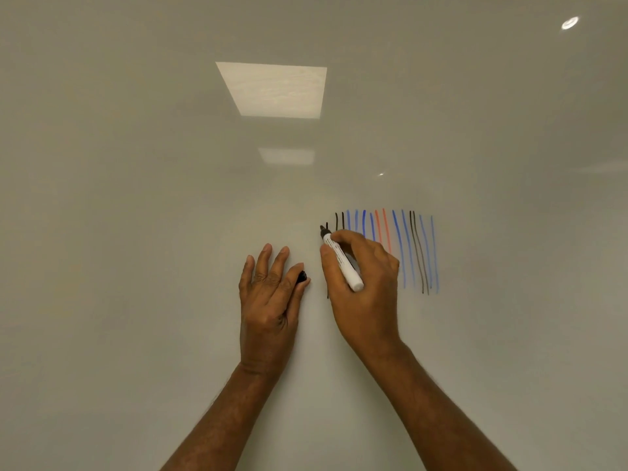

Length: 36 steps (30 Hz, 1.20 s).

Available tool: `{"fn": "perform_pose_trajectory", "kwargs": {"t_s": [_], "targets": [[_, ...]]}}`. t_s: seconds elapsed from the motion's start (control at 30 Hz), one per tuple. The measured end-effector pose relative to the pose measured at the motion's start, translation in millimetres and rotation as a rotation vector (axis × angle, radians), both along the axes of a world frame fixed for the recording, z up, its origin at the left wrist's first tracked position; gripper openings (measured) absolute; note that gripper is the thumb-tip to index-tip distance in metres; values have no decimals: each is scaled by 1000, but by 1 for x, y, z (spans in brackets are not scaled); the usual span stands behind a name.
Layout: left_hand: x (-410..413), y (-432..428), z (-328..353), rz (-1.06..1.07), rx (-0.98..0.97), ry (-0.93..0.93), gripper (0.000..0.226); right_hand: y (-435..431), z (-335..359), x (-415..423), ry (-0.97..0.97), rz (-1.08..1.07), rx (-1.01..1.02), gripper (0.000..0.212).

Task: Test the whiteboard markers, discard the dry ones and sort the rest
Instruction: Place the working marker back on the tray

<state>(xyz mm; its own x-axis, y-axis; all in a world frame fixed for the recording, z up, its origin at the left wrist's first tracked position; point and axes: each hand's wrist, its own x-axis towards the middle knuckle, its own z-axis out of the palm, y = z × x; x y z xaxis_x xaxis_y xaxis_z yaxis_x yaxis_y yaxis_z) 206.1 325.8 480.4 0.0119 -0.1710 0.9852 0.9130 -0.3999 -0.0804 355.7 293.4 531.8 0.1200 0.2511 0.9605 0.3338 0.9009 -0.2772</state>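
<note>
White-barrelled with a black tip, the marker [341,260] is pinched in the right hand [363,283], tip against the whiteboard [136,198] at the left end of a row of test lines [404,249] in black, blue and red. The left hand [268,294] rests on the board, thumb and forefinger holding the black cap [301,277]. Judging by the lines, many markers are tested; any sorting or discarding lies out of view.

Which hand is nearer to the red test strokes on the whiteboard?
Right. The right hand, holding the marker, overlaps the lower ends of the red strokes. The left hand, pinching the black cap, rests well to their left.
</note>
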Motion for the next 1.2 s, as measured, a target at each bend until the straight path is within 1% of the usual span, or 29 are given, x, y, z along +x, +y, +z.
{"fn": "perform_pose_trajectory", "kwargs": {"t_s": [0.13,0.3,0.4,0.5,0.6,0.67,0.77,0.87,0.93,1.0,1.1,1.2], "targets": [[0,-1,0,-2,-1,-2,32,4,-3,0,-41,-55,-29,33],[-1,0,-2,-7,0,-5,35,-5,-44,8,-38,-60,-32,34],[-2,1,-2,-16,11,-1,36,-7,-73,13,-58,-56,-122,39],[-3,1,-2,-32,3,-9,38,-9,-87,18,-71,29,-221,50],[-2,-4,-1,-71,-48,-15,37,-22,-89,25,-41,94,-269,39],[1,-15,-2,-130,-93,-56,37,-33,-89,31,-5,162,-299,30],[16,-47,-6,-321,-197,-265,35,-50,-92,38,-7,296,-327,23],[35,-86,-10,-583,-341,-518,28,-67,-96,44,-5,404,-358,28],[42,-105,-13,-733,-402,-655,22,-76,-100,46,-18,460,-370,26],[43,-117,-17,-904,-480,-760,24,-85,-105,45,-45,504,-378,22],[43,-129,-23,-1218,-568,-900,26,-97,-109,41,-75,557,-387,32],[42,-138,-28,-1427,-601,-987,23,-101,-115,36,-75,607,-400,28]]}}
